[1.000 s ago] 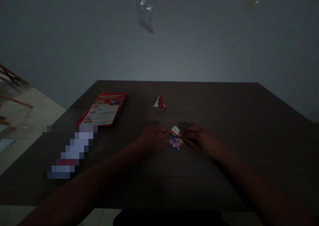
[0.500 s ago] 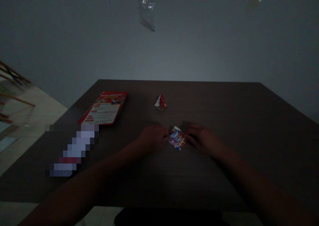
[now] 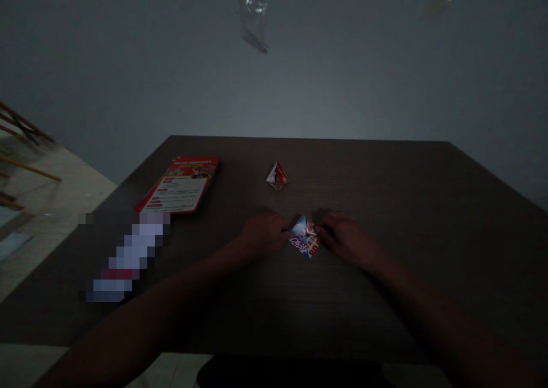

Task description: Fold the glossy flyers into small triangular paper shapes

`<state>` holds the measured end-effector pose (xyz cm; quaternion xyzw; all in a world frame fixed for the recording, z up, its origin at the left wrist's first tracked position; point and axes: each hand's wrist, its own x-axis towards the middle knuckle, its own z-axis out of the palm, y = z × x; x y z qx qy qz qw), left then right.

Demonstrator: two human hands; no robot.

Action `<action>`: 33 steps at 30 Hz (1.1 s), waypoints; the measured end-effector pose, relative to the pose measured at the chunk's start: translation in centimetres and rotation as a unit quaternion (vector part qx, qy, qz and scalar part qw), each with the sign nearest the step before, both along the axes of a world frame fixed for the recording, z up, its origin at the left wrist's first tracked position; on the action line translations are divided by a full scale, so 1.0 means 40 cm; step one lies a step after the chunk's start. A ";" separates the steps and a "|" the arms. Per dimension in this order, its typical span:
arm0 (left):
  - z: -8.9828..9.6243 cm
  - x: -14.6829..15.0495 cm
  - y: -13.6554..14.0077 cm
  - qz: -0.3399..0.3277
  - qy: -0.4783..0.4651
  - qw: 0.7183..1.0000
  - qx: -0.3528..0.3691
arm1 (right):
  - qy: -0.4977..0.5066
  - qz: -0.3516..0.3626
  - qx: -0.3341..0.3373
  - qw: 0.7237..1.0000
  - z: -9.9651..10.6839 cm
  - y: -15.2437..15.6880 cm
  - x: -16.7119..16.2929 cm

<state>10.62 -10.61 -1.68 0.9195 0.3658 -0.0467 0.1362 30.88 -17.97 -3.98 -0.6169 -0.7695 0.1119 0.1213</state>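
Observation:
A small diamond-shaped piece of folded, printed paper [image 3: 306, 241] lies on the table between my hands, blue, white and yellow with red lettering. My left hand [image 3: 264, 233] is closed on its left corner, thumb and finger pinching the edge. On the opposite side my right hand [image 3: 342, 233] pinches the right corner, its fingers curled. Farther back stands a folded paper shape [image 3: 277, 176] in red and white, pointed at the top; neither hand touches it.
A stack of red-bordered printed sheets [image 3: 182, 188] sits at the table's left. In front of it is a blurred-out pale strip [image 3: 128, 257]. The brown table [image 3: 385, 177] meets a grey wall, where a clear plastic bag [image 3: 254, 14] hangs. Wooden furniture legs [image 3: 29, 168] show at far left.
The top flap of the folded paper has shifted, so the pale corner that showed at its far side is now covered by the blue part. Both hands have barely moved.

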 end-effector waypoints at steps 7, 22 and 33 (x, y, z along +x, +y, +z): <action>-0.003 0.013 0.010 0.008 0.022 1.000 0.002 | -0.062 -0.044 -0.008 0.997 0.003 0.001 -0.022; -0.043 0.027 -0.014 -0.015 -0.007 0.991 0.136 | -0.112 -0.086 -0.001 0.990 0.001 0.001 -0.043; -0.034 0.041 -0.025 0.012 -0.004 0.988 0.152 | -0.117 -0.101 -0.023 0.988 0.012 0.003 -0.052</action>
